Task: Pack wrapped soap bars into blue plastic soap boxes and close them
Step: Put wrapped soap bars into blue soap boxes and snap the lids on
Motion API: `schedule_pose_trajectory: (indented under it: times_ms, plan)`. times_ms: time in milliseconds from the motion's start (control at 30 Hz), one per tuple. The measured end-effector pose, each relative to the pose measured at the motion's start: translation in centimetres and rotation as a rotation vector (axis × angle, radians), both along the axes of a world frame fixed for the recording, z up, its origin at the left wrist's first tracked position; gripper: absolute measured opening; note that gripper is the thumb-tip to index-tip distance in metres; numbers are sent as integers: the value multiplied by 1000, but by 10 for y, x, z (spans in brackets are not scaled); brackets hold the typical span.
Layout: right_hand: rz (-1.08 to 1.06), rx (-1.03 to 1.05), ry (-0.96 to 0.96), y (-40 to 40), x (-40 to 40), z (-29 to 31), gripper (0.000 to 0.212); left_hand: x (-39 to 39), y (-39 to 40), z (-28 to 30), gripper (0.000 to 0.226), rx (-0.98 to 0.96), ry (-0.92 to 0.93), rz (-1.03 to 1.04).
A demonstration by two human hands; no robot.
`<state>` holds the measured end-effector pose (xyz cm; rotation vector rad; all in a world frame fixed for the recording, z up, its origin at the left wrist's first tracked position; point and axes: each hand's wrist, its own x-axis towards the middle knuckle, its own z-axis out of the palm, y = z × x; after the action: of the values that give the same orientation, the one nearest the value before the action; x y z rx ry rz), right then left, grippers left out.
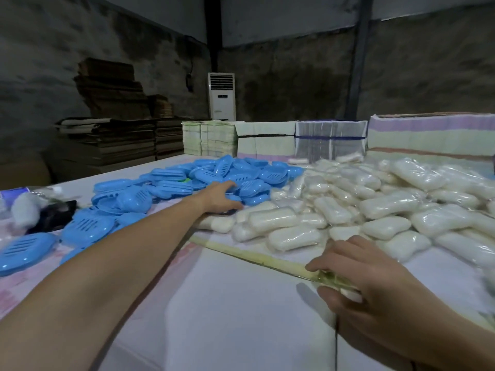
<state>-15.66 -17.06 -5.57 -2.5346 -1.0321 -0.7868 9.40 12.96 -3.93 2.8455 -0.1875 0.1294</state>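
Right hand [356, 274] nearest — fingers curled round a wrapped soap bar [351, 295] at the table [227, 303] edge; left hand [218, 200] stretched out, fingers spread on the blue soap boxes [209, 178].

Step in hand, by judgement: fetching a box for the held bar — next, lift one box clear of the heap, open it, seat the bar, close it. The soap pile [375, 210] touches the boxes; the tangled heap may drag neighbouring boxes along. Flat cardboard [112, 135] and bundled packs [330, 140] stand behind.
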Motion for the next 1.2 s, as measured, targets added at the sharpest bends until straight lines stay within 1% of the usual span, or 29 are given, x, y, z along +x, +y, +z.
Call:
schedule_pose_trajectory:
  times_ms: [67,133,267,333,367,433,500,567,633,667,733,800,867,933,1000,1033,1100,1133,1200]
  plan:
    - [3,-2,-1,0,-1,0,24,-9,-6,4,60,-2,-25,-63]
    - [3,-1,-5,0,-1,1,24,-19,-11,6,42,-11,-70,-84]
    - [2,10,-7,1,-1,2,23,-45,-20,10,23,-68,-155,-108]
    - [2,14,-1,1,-1,2,23,-58,-27,13,13,-75,-229,-123]
    - [-1,19,3,1,-1,2,23,-64,-32,15,10,-101,-285,-134]
    - [-11,41,23,0,-1,3,21,-77,-46,18,9,-215,-387,-170]
    - [-24,63,55,-1,0,4,19,-92,-65,21,9,-349,-439,-231]
    - [-44,98,67,-2,1,4,19,-109,-87,25,10,-429,-455,-323]
    - [-70,173,48,-3,2,7,20,-126,-111,29,12,-506,-436,-409]
    - [-82,227,33,-4,2,9,20,-136,-122,30,15,-584,-384,-447]
    - [-97,346,-13,-6,-2,17,16,-158,-143,33,26,-756,-222,-525]
    - [-107,457,-102,-12,-8,26,16,-175,-162,32,35,-840,-119,-595]
    - [-134,569,-176,-21,-14,34,20,-187,-177,28,36,-889,-24,-638]
    - [-187,672,-201,-33,-16,41,16,-195,-187,22,29,-816,44,-678]
    - [-257,776,-182,-45,-15,45,24,-201,-192,10,26,-647,63,-734]
    - [-286,824,-163,-50,-14,46,26,-203,-193,3,23,-535,9,-774]
    - [-342,882,-114,-58,-11,46,27,-206,-194,-6,18,-308,-187,-868]
    - [-362,889,-94,-60,-10,44,27,-208,-194,-9,17,-254,-259,-904]
    - [-377,870,-81,-61,-6,41,28,-208,-191,-10,18,-235,-286,-957]
